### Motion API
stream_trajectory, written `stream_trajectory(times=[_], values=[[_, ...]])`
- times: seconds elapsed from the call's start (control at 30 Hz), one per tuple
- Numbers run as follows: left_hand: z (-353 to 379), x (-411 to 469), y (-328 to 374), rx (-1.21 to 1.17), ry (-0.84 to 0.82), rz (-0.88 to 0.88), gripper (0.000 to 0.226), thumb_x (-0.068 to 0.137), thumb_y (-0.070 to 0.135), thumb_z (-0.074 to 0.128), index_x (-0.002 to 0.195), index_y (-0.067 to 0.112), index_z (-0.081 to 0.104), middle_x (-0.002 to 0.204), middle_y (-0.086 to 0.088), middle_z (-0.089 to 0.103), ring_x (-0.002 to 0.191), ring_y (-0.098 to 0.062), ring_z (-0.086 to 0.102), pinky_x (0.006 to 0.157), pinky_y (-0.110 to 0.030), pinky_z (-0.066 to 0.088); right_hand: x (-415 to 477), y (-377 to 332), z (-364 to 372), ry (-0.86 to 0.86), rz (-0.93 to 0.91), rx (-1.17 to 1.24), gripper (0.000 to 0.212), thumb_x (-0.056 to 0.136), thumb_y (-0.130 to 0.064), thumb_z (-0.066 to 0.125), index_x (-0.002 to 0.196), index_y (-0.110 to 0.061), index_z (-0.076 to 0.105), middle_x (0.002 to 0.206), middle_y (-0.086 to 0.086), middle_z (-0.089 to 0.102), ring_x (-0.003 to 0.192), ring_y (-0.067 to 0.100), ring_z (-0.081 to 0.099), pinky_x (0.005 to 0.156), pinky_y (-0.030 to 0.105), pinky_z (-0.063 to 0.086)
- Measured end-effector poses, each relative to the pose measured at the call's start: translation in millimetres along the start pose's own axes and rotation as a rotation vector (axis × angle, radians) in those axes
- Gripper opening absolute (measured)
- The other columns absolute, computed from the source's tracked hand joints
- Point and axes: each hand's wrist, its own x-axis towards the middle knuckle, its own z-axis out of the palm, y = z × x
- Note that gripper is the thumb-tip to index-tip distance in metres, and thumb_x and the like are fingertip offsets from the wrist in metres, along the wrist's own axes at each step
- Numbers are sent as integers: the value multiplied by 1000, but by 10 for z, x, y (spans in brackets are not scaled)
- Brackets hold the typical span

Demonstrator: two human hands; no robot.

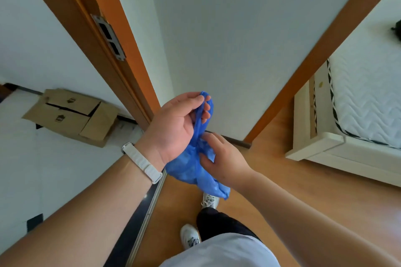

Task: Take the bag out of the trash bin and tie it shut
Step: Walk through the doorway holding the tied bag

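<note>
Head view shows the blue bag [196,165] already out of any bin and held in the air above the wooden floor [303,191], thin, soft and seemingly light, so it judges best taken by its twisted neck or drawn-up ends. The left hand [173,128] has its grip closed on a stretched strip rising toward 12 o'clock of the bag's body, while the right hand [219,158] pinches the gathered film at the neck. The bunched body hangs toward 6 o'clock, below both grips, just above a shoe [209,200].
</note>
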Motion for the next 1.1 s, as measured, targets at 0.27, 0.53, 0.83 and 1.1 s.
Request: stream_trajectory(times=[0.27, 0.53, 0.83, 1.1], values=[[-245, 989, -203, 144, 62, -171, 15, 92, -1, 50, 89, 5, 63, 75, -5, 65, 72, -15, 63, 77, -23, 53, 657, 861, 238, -118, -26, -82, 29, 81, -19, 57, 106, -22, 42, 92, 5, 57, 63, 24, 48, 49, 37, 46], [-598, 2107, -545, 222, 59, -300, 14, 91, -1, 51, 91, 5, 64, 80, -7, 64, 76, -17, 61, 75, -22, 51, 1241, 1813, 629, -151, 30, -108, 36, 81, -17, 60, 110, -21, 40, 89, 8, 58, 62, 34, 54, 43, 35, 44], [-1375, 3234, -1466, 164, 7, -373, 13, 90, -1, 49, 88, 5, 60, 69, -2, 63, 68, -14, 59, 70, -20, 51, 1673, 2947, 1574, -145, 13, -167, 27, 79, -16, 56, 100, -15, 39, 81, 12, 59, 59, 35, 56, 37, 38, 44], [-2442, 3969, -2607, 97, 40, -465, 17, 91, 1, 48, 84, 10, 61, 69, -1, 66, 70, -15, 63, 74, -23, 51, 1696, 4005, 2708, -245, 106, -188, 34, 79, -15, 58, 104, -17, 35, 85, 16, 60, 62, 39, 58, 41, 36, 43]])
